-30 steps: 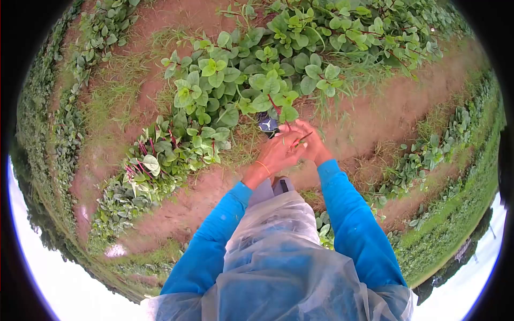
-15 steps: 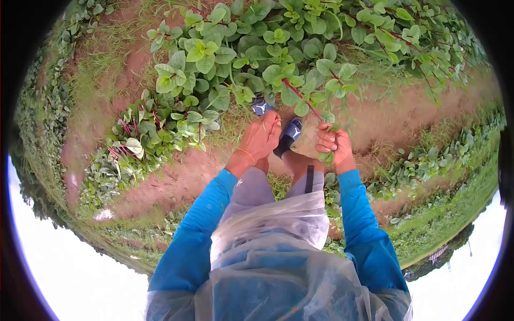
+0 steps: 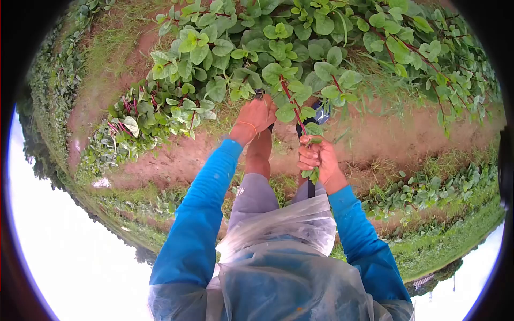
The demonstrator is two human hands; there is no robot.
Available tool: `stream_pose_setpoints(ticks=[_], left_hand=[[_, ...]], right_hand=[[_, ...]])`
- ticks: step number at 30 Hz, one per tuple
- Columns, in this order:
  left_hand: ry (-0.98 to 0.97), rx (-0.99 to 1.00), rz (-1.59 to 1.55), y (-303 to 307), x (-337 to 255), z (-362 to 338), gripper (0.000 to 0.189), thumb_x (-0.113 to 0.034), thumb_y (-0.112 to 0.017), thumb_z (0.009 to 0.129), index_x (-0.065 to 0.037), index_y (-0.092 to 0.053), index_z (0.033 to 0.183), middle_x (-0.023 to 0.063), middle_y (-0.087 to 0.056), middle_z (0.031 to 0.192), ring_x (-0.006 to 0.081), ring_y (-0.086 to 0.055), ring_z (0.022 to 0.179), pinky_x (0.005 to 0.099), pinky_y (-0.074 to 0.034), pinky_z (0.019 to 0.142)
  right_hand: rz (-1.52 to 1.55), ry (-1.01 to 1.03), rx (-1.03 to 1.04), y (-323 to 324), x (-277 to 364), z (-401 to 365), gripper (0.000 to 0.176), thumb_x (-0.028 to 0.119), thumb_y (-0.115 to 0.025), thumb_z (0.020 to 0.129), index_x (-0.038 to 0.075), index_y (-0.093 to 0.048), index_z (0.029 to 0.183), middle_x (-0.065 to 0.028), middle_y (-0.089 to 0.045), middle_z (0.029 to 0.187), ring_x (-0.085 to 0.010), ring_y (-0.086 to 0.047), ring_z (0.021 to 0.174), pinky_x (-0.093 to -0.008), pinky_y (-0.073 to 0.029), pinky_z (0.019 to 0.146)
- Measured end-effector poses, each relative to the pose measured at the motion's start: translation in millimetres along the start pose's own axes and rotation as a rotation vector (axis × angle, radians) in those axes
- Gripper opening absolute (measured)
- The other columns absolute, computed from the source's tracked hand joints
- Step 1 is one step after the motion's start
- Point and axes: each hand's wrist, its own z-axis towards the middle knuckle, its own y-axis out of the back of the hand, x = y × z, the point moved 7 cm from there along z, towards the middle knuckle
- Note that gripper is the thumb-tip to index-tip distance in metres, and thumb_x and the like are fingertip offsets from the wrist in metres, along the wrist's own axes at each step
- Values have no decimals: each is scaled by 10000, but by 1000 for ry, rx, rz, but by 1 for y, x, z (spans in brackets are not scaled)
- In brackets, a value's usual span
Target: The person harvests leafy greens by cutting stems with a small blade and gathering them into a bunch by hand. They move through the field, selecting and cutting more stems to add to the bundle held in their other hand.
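My right hand (image 3: 318,156) is closed around a red Malabar spinach stem (image 3: 290,95), whose round green leaves spread above the fist and poke out below it. To its left, my left hand (image 3: 254,119) reaches to the edge of the leafy bed, back of the hand up and fingers curled. Its fingertips are hidden against the leaves, and I cannot tell what they hold. Dense Malabar spinach plants (image 3: 278,45) grow just beyond both hands. A dark blue sandal (image 3: 321,113) shows behind the held stem.
A heap of cut leafy stems (image 3: 140,120) with red ends lies on the left. Bare reddish soil (image 3: 176,160) runs between the rows. Low plants (image 3: 428,187) grow at the right. A clear plastic sheet (image 3: 278,267) covers my front and lap.
My right hand has moved left and toward my body with the stem. My left hand has shifted slightly left. My feet have stepped apart, and the view has shifted a little.
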Motion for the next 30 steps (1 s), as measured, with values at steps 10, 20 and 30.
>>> stream_pose_setpoints(ticks=[10,20,30], left_hand=[[145,-56,-64,-4,18,-24,259,-300,-540,961,-49,-484,988,273,-627,734,495,-614,698,556,-484,599],[600,-385,-871,16,109,-164,269,-354,-547,1005,-102,-623,1063,-46,-556,693,20,-406,497,194,-291,421],[248,-767,-267,273,122,57,439,-390,-651,885,-15,-563,1094,61,-578,737,183,-554,692,343,-468,655]], right_hand=[[-176,-117,32,-37,-27,-27,215,341,-497,965,139,-502,892,57,-335,522,-73,-292,399,-253,-266,443],[-6,-241,185,-60,-51,-92,319,386,-396,991,104,-495,878,-5,-428,598,-107,-351,441,-291,-346,559],[-17,132,251,-165,36,9,242,334,-412,1003,109,-488,953,-21,-462,631,-134,-429,487,-319,-381,561]])
